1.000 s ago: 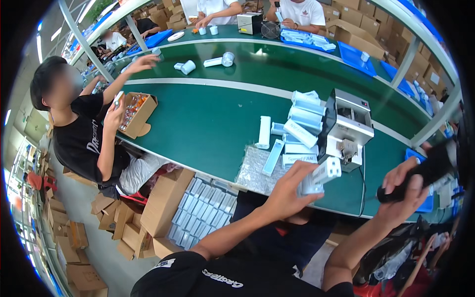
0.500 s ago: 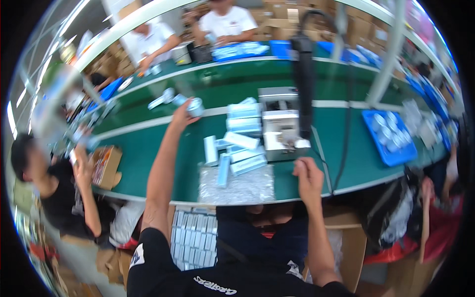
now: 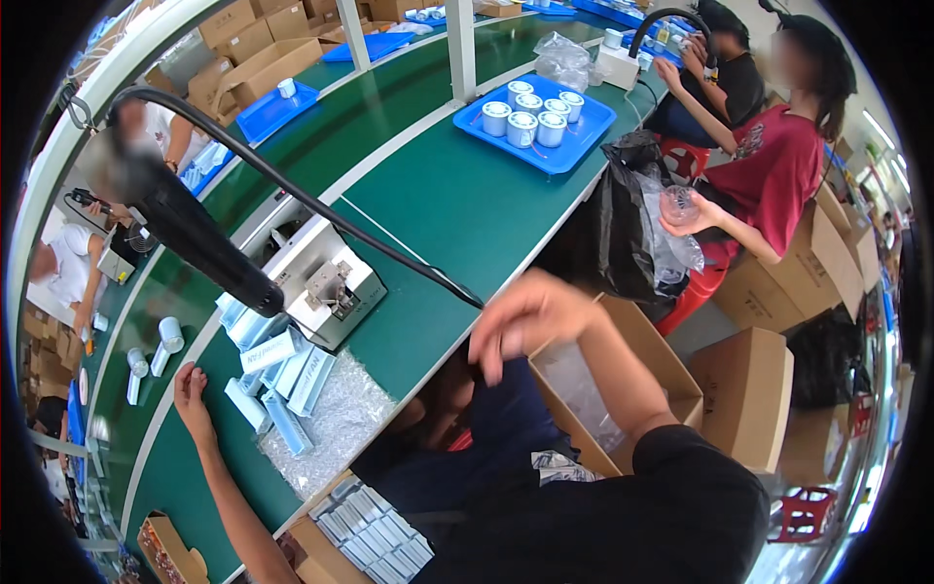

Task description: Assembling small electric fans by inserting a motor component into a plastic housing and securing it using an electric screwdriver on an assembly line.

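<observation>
My left hand (image 3: 192, 394) rests at the near edge of the belt, fingers loosely bent and apart with nothing in them. Beyond it on the belt lie two light-blue pieces with round white heads (image 3: 169, 335). To its right is a pile of light-blue oblong plastic casings (image 3: 285, 370), partly on a sheet of clear bubble wrap (image 3: 345, 414). My right hand (image 3: 535, 316) is raised over the table's front edge, slightly smeared by motion, fingers apart and empty. Behind the pile stands a small grey-white bench machine (image 3: 336, 287) with metal jaws.
A black gooseneck device (image 3: 195, 234) arches over the machine. To the right, a blue tray (image 3: 550, 156) bears several round white parts. A carton of casings (image 3: 375, 535) and an open carton (image 3: 671, 394) stand below the table edge. A co-worker in red (image 3: 769, 165) sits at right.
My view has swung to the right. My left hand has let go of the round-headed piece, which now lies on the belt. My right hand has moved away from the machine, its fingers loosened.
</observation>
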Demonstrator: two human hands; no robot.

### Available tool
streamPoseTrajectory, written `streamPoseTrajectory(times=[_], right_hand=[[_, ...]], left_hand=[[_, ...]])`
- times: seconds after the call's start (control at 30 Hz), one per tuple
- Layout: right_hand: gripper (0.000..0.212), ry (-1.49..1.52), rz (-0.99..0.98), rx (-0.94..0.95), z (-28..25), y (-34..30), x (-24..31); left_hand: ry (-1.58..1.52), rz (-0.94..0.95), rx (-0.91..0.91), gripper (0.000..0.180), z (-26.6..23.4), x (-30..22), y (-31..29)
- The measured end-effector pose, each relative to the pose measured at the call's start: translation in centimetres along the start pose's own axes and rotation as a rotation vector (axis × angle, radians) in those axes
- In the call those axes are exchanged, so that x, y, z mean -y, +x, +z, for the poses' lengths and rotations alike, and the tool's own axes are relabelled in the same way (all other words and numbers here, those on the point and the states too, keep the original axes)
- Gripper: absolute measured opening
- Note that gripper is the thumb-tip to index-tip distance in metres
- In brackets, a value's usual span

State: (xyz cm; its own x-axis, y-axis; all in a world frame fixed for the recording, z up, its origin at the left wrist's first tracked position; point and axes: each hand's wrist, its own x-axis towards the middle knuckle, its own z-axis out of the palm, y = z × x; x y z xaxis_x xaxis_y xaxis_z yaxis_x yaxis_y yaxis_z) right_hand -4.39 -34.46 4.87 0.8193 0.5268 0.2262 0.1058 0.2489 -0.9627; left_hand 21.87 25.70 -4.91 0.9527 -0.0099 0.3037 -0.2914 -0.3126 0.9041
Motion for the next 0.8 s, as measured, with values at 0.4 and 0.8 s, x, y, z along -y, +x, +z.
streamPoseTrajectory(times=[0.4, 0.8], right_hand=[[0.089, -1.46, 0.388, -1.244, -26.9, 2.4, 0.7], [0.08, -1.541, 0.187, -1.355, -26.8, 1.2, -0.2]], left_hand=[[0.022, -0.013, 0.028, 0.026, -0.1, -1.0, -0.6], [0.014, -0.003, 0.077, 0.022, 0.9, -0.7, 0.0]])
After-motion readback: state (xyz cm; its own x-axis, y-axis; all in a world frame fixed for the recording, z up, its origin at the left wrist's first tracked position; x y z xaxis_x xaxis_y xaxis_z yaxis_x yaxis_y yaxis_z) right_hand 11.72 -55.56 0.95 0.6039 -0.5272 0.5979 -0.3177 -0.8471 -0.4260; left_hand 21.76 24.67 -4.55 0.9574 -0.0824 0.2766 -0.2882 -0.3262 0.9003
